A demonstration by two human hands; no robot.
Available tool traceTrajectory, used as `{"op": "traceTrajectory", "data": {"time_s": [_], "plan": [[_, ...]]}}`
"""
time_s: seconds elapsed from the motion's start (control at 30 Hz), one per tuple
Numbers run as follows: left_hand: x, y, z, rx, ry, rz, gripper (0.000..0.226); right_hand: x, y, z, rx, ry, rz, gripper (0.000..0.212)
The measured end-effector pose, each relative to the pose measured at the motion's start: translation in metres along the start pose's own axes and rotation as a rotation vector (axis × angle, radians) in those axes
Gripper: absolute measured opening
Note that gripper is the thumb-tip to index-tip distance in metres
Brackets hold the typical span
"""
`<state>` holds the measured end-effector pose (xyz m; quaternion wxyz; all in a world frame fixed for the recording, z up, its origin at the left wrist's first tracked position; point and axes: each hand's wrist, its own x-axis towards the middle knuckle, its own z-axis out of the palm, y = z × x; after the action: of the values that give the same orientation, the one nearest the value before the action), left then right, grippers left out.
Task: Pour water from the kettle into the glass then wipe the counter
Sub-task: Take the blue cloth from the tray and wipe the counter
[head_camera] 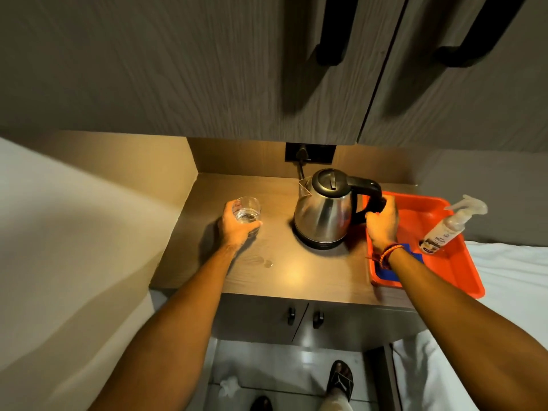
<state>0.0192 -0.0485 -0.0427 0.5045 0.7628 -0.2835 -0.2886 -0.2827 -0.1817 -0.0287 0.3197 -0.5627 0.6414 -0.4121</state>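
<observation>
A steel kettle [323, 215] with a black lid and handle stands upright on its base in the middle of the wooden counter [284, 271]. My right hand [382, 222] is wrapped around the kettle's handle. At the left of the counter my left hand [235, 226] holds a clear glass [247, 210] with some water in it, resting on the counter. A small wet patch [267, 262] lies on the counter in front of the glass. A blue cloth [388, 272] lies in the orange tray, partly hidden by my right wrist.
An orange tray [456, 271] sits at the counter's right end, reaching over a white bed, and holds a spray bottle [447, 226]. Upper cabinets [267, 69] with black handles hang low overhead. The kettle's cord [301, 166] runs to a wall socket behind it. A wall closes the left side.
</observation>
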Motion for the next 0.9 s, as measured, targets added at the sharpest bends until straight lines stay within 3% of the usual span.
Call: {"op": "traceTrajectory", "data": {"time_s": [0.17, 0.4, 0.47, 0.57, 0.67, 0.77, 0.9], "plan": [[0.005, -0.009, -0.001, -0.015, 0.019, -0.007, 0.087, -0.006, 0.027, -0.036, -0.352, -0.06, -0.139, 0.038], [0.008, -0.013, 0.005, 0.1, -0.02, 0.073, 0.1, -0.019, 0.036, -0.083, -0.605, -0.196, -0.055, 0.028], [0.002, -0.011, 0.004, 0.387, 0.044, 0.27, 0.097, -0.023, 0.039, -0.091, -0.594, -0.176, -0.021, 0.024], [-0.021, -0.012, 0.011, 0.778, 0.048, 0.74, 0.075, -0.03, 0.043, -0.098, -0.565, -0.146, 0.058, 0.013], [-0.05, -0.014, 0.035, 0.906, -0.124, 0.917, 0.071, -0.036, 0.042, -0.096, -0.543, -0.137, 0.146, 0.021], [-0.07, -0.018, 0.058, 0.96, -0.246, 0.891, 0.073, -0.037, 0.04, -0.092, -0.546, -0.154, 0.248, 0.052], [-0.094, -0.017, 0.072, 0.961, -0.307, 0.823, 0.075, -0.047, 0.04, -0.098, -0.453, -0.153, 0.336, 0.066]]}}
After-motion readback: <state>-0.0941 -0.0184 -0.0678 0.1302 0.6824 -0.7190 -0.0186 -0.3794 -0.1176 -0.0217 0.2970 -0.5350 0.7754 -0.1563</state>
